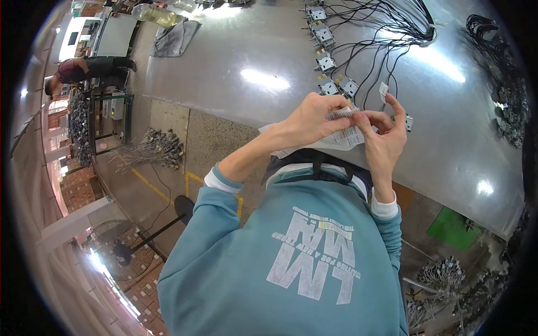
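Near the table's front edge, my left hand (315, 119) pinches a white sheet of printed labels (352, 138). My right hand (385, 132) meets it from the other side, thumb and fingers closed at the sheet's edge. Its index finger points up, with a small white label (384, 91) at the tip. Just beyond my hands lie small metal switch-like units (348, 86) with black cables (367, 43). Another unit (408, 123) sits right beside my right hand, partly hidden by it.
A row of similar metal units (323, 35) runs away from me, their cables gathered at the far right. More black cable bundles (501, 84) lie on the table's right side. A grey cloth (175, 38) and a bottle (154, 15) stand far left. A person (73, 73) is in the left background.
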Tool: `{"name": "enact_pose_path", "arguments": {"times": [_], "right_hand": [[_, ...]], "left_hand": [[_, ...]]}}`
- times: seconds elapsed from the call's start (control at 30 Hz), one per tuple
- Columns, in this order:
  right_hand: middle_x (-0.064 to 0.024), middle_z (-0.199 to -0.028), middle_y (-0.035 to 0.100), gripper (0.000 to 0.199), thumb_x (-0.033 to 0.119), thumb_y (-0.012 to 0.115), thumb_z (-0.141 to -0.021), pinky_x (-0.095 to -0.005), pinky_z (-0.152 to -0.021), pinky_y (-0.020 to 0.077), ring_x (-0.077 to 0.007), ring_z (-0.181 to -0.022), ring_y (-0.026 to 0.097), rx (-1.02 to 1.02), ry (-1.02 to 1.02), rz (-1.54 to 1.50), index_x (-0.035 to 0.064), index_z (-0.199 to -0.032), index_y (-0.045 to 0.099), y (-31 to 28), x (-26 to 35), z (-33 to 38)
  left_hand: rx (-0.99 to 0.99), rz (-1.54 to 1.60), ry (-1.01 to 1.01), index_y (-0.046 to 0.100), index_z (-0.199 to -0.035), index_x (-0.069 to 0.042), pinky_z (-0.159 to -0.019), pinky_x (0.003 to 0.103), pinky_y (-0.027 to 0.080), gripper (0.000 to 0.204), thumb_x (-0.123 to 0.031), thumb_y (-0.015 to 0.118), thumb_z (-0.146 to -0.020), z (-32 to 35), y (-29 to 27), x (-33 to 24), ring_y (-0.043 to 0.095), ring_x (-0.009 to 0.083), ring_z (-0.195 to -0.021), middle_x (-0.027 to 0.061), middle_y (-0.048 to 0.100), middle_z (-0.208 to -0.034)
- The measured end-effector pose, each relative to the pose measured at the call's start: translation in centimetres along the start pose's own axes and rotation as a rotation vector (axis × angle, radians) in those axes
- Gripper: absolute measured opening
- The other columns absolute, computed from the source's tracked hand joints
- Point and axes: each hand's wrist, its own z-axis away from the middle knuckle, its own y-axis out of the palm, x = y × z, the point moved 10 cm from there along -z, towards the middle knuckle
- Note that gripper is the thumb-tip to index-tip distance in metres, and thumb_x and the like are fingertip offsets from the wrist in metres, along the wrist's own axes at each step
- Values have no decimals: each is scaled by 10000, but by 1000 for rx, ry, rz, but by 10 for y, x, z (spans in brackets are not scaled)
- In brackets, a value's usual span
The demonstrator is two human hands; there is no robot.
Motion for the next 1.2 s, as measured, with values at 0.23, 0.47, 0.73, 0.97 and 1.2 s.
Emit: {"name": "enact_pose_path", "arguments": {"times": [0.23, 0.47, 0.73, 0.97, 1.2], "right_hand": [[-75, -870, 789, 848, 118, 933, -844, -292, -950, 535, -168, -1004, 742, -63, -83, -125, -31, -1498, 413, -19, 12, 6], [-227, -1482, 545, 1158, 33, 917, -820, -399, -1021, 574, -280, -1164, 714, -37, -123, -276, 155, -1681, 152, -23, 26, 10], [-200, -1456, 534, 1198, -72, 836, -870, -309, -857, 629, -206, -1069, 722, 6, -117, -241, 236, -1717, 45, -7, 22, 21], [-168, -1380, 601, 1123, -9, 801, -940, -305, -877, 620, -198, -1061, 727, -20, -161, -273, 239, -1720, 32, -11, 26, 21], [-199, -1481, 543, 1106, 12, 827, -921, -335, -905, 619, -232, -1065, 738, -31, -229, -87, 178, -1716, 76, -23, 35, 17]], "left_hand": [[88, -179, -76, 749, -1024, -5, -690, 324, 537, 334, -324, 830, -963, -1, 3, 0, 658, 102, -761, 100, 752, -818], [-140, 34, -20, 749, -993, -2, -633, 306, 504, 335, -324, 836, -962, 1, -13, -3, 612, 89, -711, 57, 747, -791], [-174, 45, 5, 726, -870, 16, -530, 290, 424, 414, -371, 852, -945, -6, -15, -15, 537, 65, -639, 39, 657, -689], [-144, 3, 77, 755, -970, 11, -577, 291, 466, 356, -332, 849, -955, -10, -12, -20, 563, 47, -701, 19, 699, -758], [-70, 56, 15, 784, -1131, -11, -748, 263, 568, 249, -222, 798, -999, -4, -6, -14, 678, 60, -845, 44, 793, -954]]}}
